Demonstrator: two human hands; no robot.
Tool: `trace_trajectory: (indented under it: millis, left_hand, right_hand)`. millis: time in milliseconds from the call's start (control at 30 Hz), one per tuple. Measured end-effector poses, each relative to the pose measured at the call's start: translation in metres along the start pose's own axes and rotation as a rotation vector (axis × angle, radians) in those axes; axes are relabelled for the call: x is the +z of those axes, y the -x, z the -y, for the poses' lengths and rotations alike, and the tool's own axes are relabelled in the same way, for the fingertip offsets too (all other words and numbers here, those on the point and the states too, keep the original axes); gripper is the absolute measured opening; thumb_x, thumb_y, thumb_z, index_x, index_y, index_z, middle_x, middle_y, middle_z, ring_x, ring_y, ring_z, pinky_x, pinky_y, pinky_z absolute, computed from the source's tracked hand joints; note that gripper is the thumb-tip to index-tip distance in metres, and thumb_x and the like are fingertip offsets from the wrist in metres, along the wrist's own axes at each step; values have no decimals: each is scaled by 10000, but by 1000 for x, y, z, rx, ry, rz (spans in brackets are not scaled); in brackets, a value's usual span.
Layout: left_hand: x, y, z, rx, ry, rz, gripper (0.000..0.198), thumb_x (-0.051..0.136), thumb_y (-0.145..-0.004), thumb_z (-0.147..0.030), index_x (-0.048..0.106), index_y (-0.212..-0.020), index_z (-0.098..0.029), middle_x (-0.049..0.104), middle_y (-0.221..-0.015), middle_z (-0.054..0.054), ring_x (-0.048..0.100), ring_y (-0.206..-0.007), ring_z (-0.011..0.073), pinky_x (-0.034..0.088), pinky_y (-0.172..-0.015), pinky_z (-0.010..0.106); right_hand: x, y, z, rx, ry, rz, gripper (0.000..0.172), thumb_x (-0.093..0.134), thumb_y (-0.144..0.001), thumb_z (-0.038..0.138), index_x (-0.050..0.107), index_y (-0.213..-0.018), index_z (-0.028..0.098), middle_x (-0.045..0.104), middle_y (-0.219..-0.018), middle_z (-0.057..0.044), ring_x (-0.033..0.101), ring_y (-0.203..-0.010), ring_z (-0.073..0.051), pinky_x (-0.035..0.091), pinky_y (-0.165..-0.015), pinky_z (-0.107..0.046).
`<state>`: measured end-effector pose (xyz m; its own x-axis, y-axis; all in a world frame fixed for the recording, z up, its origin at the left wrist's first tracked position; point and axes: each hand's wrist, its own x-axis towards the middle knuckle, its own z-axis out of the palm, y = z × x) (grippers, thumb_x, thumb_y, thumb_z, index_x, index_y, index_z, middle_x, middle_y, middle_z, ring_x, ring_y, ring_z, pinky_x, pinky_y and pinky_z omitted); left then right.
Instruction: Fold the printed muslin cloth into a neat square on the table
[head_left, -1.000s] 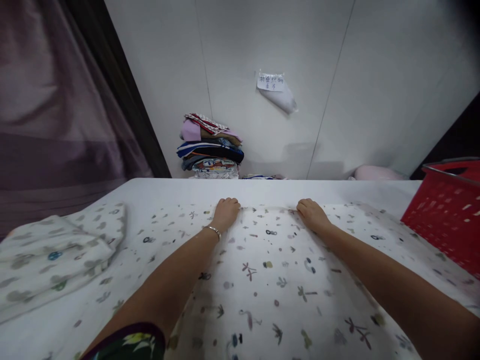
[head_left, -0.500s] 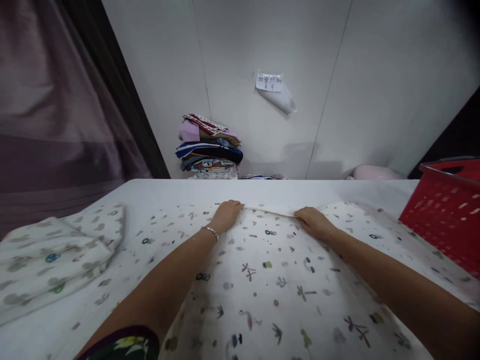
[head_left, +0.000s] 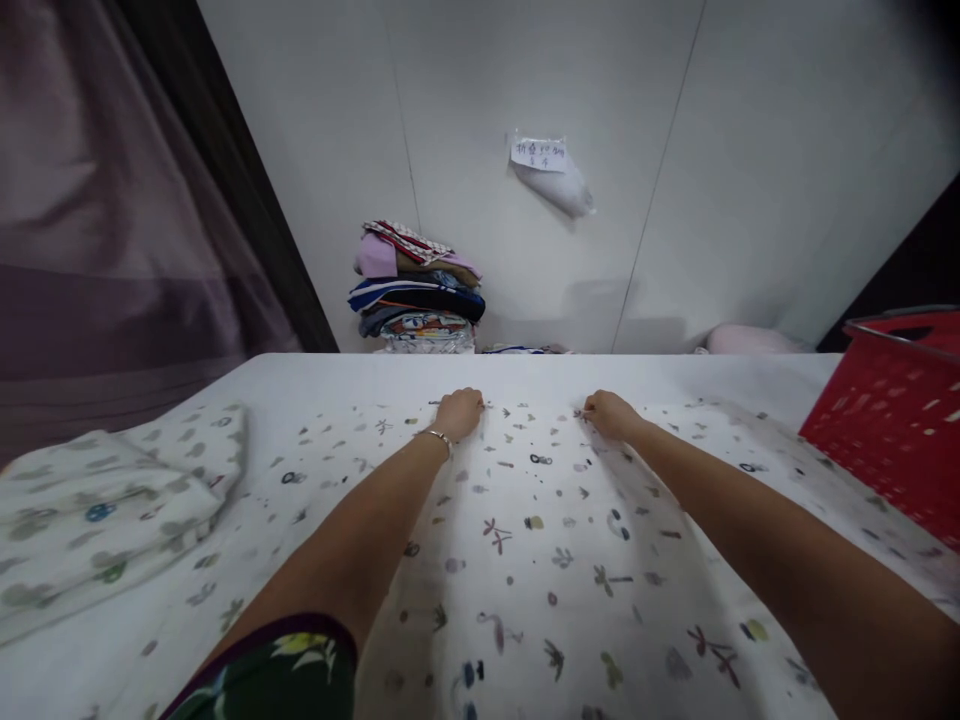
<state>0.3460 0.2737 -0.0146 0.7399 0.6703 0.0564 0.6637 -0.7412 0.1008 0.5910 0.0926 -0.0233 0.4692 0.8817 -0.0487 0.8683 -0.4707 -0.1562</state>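
Note:
A white cloth printed with small palms, birds and other motifs lies spread over the table, running toward me past the bottom of the view. At its far edge my left hand, with a silver bracelet on the wrist, is closed with the fingertips on the fabric. To the right, my right hand pinches the same far edge between thumb and fingers. The stretch of cloth between my hands lies nearly flat.
On the left of the white table rests a folded cloth with grey spots. A red basket stands at the right. Behind the table are a stack of folded fabrics and a wall with a paper note.
Both hands have shifted slightly away from me, the right one more. The cloth's far edge, which was lifted and slanting between them, now lies flatter and straighter.

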Motion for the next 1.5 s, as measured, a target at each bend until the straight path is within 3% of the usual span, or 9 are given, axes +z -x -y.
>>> trace_trajectory:
  millis: [100,300,533,700,867,1033,1200,1367,1500]
  left_hand:
    - [-1,1,-2,-9,-5,-12,248,408,-862,-238,620,-977,-181,633,-1084,96,557,-1053,234,391,-911,380]
    - [-7,0,0,10,9,31,239,432,-826,-250,628,-952,-198,625,-1113,84,569,-1038,217,389,-899,360]
    - [-11,-9,5,40,-4,66,203,489,-776,-293,657,-876,-236,685,-990,49,561,-1049,224,310,-966,399]
    - [-15,-12,4,-41,34,26,255,427,-841,-375,632,-920,-244,688,-1001,37,575,-1029,207,362,-900,347]
    - [-2,-16,-6,-170,35,-9,275,381,-877,-337,596,-970,-194,686,-994,96,601,-1001,245,378,-868,397]
    - [11,-12,-15,-172,10,-41,285,363,-894,-287,552,-1051,-143,670,-1021,158,582,-1053,270,334,-913,435]
    - [2,-3,-10,-91,62,4,285,401,-878,-399,580,-984,-205,676,-1042,81,583,-1042,232,340,-927,402]
    - [-10,5,-9,-48,84,35,265,492,-810,-421,612,-927,-216,646,-1107,54,584,-1017,223,357,-906,381]
    - [-15,10,-15,-55,72,-1,215,477,-822,-355,622,-868,-204,659,-1055,61,579,-1010,227,335,-918,400]
  right_hand:
    - [-1,-7,-2,21,25,22,256,582,-820,244,641,-1062,186,641,-1071,-86,577,-888,-183,385,-659,-237]
    - [-6,-7,-1,7,49,26,89,573,-815,239,635,-845,183,647,-962,-72,564,-872,-195,365,-645,-249]
    - [-3,-6,-8,-17,19,5,129,534,-838,267,595,-938,215,662,-907,-40,570,-775,-165,355,-643,-240]
    - [-8,-10,-6,-8,19,-25,166,465,-881,271,613,-933,216,674,-969,-43,584,-850,-175,358,-679,-247]
    - [-5,-15,5,48,66,-86,219,413,-911,247,619,-952,184,667,-1003,-94,589,-900,-207,353,-734,-292]
    - [6,-11,11,9,121,-96,252,395,-928,223,633,-972,152,647,-1028,-136,573,-974,-234,343,-816,-336]
    - [5,-3,16,-82,107,-97,290,409,-937,274,574,-1163,195,594,-1187,-99,526,-1073,-203,346,-847,-295]
    - [1,-1,24,-69,112,-76,180,463,-889,186,633,-946,165,642,-1024,-97,570,-937,-203,362,-767,-286]
    - [2,-2,26,-63,106,-64,189,461,-894,203,613,-1004,173,630,-1064,-98,562,-948,-206,367,-724,-279]
